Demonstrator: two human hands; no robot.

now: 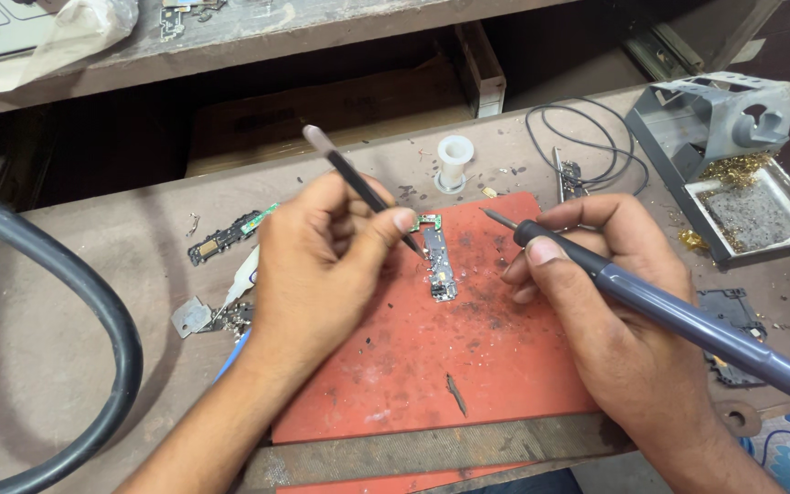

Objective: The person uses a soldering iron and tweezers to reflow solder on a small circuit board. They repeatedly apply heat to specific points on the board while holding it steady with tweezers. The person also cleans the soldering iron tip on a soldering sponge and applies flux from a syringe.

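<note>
Left hand [317, 261] grip pinched on tweezers [358, 187], tips pressing top of small circuit board [438, 261]. Right hand [596, 302] grip closed around soldering iron [614, 274], tip raised, pointing left toward board, not touching. Board flat on red mat [468, 357] on worktop [75, 274], long axis running away from person. Soldering seemingly midway; no joint contact now.

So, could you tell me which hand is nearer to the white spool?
Left. The left hand lies just below-left of the white spool; the right hand sits farther off, below-right.
</note>
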